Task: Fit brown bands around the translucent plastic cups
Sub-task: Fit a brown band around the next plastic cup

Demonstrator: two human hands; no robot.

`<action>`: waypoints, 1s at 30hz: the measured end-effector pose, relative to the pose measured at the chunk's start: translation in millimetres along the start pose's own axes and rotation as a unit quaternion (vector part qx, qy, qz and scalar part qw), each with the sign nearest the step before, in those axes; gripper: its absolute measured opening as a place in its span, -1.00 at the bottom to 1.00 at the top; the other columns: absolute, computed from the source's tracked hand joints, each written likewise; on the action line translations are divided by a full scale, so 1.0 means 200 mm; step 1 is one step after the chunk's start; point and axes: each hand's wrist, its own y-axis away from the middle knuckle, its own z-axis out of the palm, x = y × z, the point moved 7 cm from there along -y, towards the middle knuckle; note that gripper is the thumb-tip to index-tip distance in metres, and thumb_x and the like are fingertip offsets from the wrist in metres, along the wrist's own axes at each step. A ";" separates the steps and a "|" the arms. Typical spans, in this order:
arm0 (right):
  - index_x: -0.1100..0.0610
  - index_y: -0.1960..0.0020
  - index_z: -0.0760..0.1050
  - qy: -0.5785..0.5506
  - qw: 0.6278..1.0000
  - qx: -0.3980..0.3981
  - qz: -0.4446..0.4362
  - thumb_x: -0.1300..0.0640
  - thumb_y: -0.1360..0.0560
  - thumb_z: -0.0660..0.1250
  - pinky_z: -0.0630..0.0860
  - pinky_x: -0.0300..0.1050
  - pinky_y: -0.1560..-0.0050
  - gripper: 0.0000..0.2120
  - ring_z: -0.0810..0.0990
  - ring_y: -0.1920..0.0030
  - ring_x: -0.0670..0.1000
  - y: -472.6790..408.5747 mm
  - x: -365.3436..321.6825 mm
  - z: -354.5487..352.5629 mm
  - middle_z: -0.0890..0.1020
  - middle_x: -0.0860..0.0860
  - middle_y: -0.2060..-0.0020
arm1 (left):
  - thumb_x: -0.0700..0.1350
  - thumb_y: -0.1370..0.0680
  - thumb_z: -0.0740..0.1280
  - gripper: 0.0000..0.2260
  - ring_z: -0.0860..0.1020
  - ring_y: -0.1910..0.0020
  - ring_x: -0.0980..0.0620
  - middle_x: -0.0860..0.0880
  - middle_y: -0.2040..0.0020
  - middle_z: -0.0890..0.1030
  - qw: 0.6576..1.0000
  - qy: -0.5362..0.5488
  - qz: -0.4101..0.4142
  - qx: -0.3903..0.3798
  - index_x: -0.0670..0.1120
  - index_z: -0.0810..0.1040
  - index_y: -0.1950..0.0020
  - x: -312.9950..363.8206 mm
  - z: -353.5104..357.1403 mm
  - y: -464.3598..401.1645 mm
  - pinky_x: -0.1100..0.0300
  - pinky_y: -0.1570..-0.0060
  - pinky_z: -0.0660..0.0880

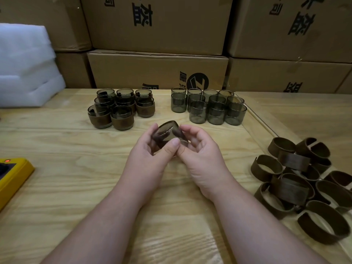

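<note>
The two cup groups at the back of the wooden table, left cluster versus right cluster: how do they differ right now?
The left cluster of translucent smoky cups wears brown bands round the lower walls; the right cluster of translucent smoky cups is bare. The left cups look darker and opaque low down, while the right ones are see-through from rim to base. Both groups stand upright, stacked two high, and look like the same kind of cup.

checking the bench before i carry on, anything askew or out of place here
Nothing damaged or spilled. The loose brown bands lie in a jumbled heap on the right, unlike the tidy cup groups. Both hands hold one cup tilted.
</note>
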 end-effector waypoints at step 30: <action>0.01 0.00 0.56 0.093 0.992 0.082 -0.013 -0.24 -0.10 0.61 0.70 0.07 0.01 -0.42 0.74 0.10 -0.02 0.00 0.00 -0.04 0.73 -0.02 0.12 | -0.25 -0.39 0.53 -0.39 0.65 0.02 0.22 0.26 -0.11 0.67 0.954 -0.286 0.075 -0.045 0.36 0.53 -0.24 0.07 0.05 0.06 0.32 0.02 0.56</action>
